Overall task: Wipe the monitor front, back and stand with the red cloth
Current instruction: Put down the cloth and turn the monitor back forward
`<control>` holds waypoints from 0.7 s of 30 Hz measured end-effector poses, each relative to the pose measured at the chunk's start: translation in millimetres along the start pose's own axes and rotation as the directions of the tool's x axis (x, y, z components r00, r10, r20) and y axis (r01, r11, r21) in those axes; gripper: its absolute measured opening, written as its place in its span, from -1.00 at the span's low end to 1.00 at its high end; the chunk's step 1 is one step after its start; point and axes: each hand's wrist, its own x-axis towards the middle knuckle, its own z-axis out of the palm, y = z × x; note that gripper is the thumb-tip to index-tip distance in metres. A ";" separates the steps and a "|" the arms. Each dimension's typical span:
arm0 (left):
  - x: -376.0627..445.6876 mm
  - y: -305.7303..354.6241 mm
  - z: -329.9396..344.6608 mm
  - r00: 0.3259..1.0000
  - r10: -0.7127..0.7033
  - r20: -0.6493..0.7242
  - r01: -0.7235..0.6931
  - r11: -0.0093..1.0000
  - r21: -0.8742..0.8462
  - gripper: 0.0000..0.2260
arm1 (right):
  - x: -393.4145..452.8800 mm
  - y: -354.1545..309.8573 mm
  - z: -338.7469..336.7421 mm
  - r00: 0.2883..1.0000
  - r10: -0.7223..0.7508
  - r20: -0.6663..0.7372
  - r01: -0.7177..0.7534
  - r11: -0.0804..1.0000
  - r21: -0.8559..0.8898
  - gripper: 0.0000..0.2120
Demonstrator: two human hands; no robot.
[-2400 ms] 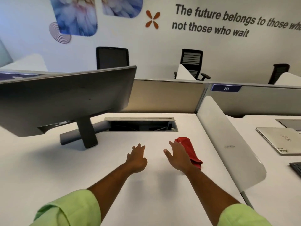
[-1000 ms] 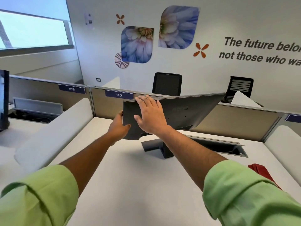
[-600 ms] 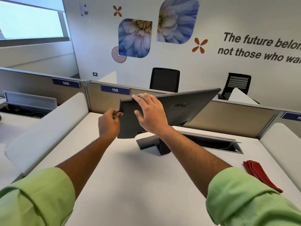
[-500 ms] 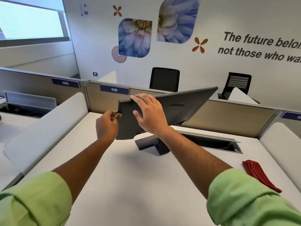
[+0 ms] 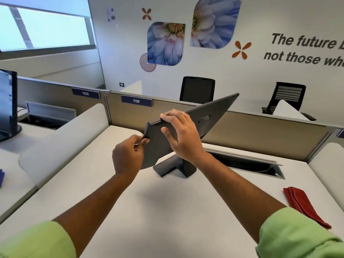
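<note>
1. The monitor (image 5: 202, 125) stands on its stand (image 5: 175, 167) mid-desk, dead ahead of me, back panel facing me; its long axis runs from near-left to far-right.
2. My left hand (image 5: 128, 155) pinches the near-left side edge, thumb and fingers curled round it.
3. My right hand (image 5: 183, 135) grasps the top edge by that same corner, fingers hooked over, thumb on the back.
4. The red cloth (image 5: 303, 205) lies folded on the desk (image 5: 167, 211) to my right, well apart from both hands (neither touches it), nearer the right arm.
5. I judge wiping not yet begun; the right hand is better placed to fetch the cloth.
</note>
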 end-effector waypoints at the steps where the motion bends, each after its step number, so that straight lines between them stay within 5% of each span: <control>1: -3.2 4.5 -1.6 1.000 0.016 0.000 -0.016 1.000 0.000 -0.70 | -2.2 1.2 -3.2 1.000 0.001 -0.004 0.000 1.000 0.015 -0.64; 8: -30.7 38.9 -5.0 0.988 0.154 -0.018 -0.153 0.988 0.036 -0.75 | -20.2 7.6 -24.4 0.995 0.021 -0.099 -0.004 0.986 0.164 -0.74; 21: -69.6 90.6 16.8 0.938 0.346 -0.001 -0.345 0.935 -0.086 -0.77 | -64.5 25.0 -87.6 0.995 0.063 -0.074 -0.034 0.941 0.335 -0.74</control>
